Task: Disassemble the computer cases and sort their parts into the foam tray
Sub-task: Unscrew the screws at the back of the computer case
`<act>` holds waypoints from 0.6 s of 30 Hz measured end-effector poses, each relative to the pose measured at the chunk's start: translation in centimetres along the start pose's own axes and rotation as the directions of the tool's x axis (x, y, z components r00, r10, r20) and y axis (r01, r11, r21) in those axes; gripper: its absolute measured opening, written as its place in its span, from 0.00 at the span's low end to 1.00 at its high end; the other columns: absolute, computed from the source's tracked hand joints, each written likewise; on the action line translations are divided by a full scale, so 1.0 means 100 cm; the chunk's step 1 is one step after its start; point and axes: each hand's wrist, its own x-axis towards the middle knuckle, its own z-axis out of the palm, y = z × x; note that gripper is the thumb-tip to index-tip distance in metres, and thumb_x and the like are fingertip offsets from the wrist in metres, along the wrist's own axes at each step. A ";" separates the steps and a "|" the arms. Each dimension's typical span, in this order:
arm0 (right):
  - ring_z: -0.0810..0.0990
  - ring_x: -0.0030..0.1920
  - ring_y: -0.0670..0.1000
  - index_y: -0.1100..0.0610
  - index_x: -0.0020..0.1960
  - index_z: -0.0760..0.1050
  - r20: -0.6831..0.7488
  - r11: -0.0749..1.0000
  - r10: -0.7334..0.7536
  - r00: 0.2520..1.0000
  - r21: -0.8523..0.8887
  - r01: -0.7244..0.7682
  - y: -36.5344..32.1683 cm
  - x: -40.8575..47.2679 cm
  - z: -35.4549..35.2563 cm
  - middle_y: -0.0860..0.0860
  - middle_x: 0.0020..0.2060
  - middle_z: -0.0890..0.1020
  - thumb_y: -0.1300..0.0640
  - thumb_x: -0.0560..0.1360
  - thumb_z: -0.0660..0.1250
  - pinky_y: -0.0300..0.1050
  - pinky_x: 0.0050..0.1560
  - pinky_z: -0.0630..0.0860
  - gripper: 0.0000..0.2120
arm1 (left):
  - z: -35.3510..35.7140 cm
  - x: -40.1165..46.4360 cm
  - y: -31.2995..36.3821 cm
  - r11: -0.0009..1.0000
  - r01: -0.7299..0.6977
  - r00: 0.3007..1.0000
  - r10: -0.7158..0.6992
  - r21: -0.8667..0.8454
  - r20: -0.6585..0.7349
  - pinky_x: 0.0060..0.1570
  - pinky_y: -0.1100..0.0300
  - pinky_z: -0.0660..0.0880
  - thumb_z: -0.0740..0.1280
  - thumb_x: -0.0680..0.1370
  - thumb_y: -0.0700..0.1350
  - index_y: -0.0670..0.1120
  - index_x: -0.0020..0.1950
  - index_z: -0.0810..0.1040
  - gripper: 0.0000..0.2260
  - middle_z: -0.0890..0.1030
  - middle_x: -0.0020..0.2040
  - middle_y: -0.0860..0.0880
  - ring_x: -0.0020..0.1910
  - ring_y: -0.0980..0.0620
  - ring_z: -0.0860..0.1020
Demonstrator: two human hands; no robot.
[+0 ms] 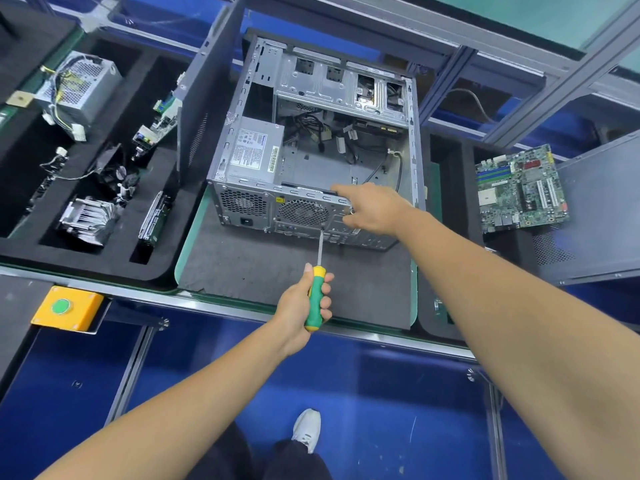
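An open grey computer case point(311, 98) lies on its side on a dark mat point(263, 268), rear panel facing me, with its power supply point(252, 150) and loose cables inside. My left hand point(304, 303) grips a green and yellow screwdriver point(316, 296) whose tip touches the rear panel below the fan grille point(302, 213). My right hand point(372, 209) holds the top rear edge of the case, fingers curled over it. A black foam tray point(114, 258) at left holds a removed power supply point(78, 84), a heatsink point(86, 220), a fan, a drive and a circuit board.
A black side panel point(204, 88) stands upright between the tray and the case. A motherboard point(521, 188) lies at the right next to another grey panel point(602, 209). A yellow box with a green button point(65, 306) sits on the bench's front rail.
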 end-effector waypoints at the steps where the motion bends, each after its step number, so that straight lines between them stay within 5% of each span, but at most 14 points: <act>1: 0.75 0.37 0.55 0.49 0.65 0.67 0.001 1.000 -0.002 1.000 0.000 0.002 0.000 0.000 0.000 0.48 0.30 0.74 0.57 0.74 0.67 0.45 0.31 0.62 0.20 | 0.001 0.002 -0.001 0.999 -0.031 0.999 0.031 0.020 -0.014 0.24 0.64 0.67 0.64 0.82 0.62 0.45 0.54 0.81 0.20 0.75 0.37 0.52 0.28 0.56 0.70; 5: 0.73 0.33 0.50 0.49 0.62 0.66 0.006 1.000 0.001 1.000 0.009 -0.001 0.002 0.000 0.001 0.49 0.29 0.73 0.58 0.74 0.67 0.45 0.30 0.62 0.19 | 0.003 0.004 -0.009 0.956 -0.217 0.955 0.250 0.200 -0.159 0.27 0.63 0.72 0.77 0.76 0.52 0.44 0.54 0.74 0.18 0.78 0.43 0.49 0.32 0.57 0.77; 8: 0.71 0.33 0.45 0.50 0.64 0.67 0.007 1.000 0.005 1.000 0.009 -0.005 0.003 0.001 0.001 0.48 0.28 0.73 0.58 0.75 0.67 0.44 0.31 0.61 0.20 | -0.005 0.006 -0.013 0.928 -0.278 0.920 0.332 0.247 -0.210 0.35 0.60 0.80 0.76 0.77 0.51 0.43 0.50 0.77 0.14 0.81 0.38 0.50 0.37 0.55 0.84; 12: 0.71 0.32 0.46 0.50 0.67 0.66 0.017 1.000 -0.003 1.000 0.009 0.002 0.003 0.001 0.001 0.48 0.28 0.73 0.57 0.75 0.67 0.44 0.30 0.61 0.21 | -0.006 0.004 -0.009 0.942 -0.213 0.964 0.245 0.260 -0.098 0.41 0.57 0.80 0.62 0.85 0.58 0.43 0.53 0.83 0.20 0.82 0.36 0.52 0.41 0.52 0.86; 16: 0.72 0.33 0.46 0.50 0.69 0.66 0.012 1.000 -0.012 1.000 0.008 0.012 0.003 0.001 0.000 0.48 0.28 0.73 0.57 0.75 0.67 0.44 0.31 0.61 0.23 | -0.010 0.006 0.001 0.992 -0.010 1.000 0.009 0.127 0.005 0.33 0.60 0.75 0.55 0.87 0.59 0.43 0.58 0.84 0.25 0.80 0.37 0.52 0.33 0.54 0.77; 18: 0.72 0.33 0.46 0.50 0.68 0.67 0.016 1.000 -0.013 1.000 0.016 0.013 0.003 0.001 -0.001 0.48 0.28 0.73 0.57 0.76 0.67 0.44 0.31 0.61 0.22 | -0.014 0.008 0.005 0.994 -0.011 0.999 0.008 0.110 0.036 0.29 0.61 0.71 0.56 0.86 0.60 0.43 0.61 0.83 0.24 0.79 0.37 0.51 0.30 0.54 0.72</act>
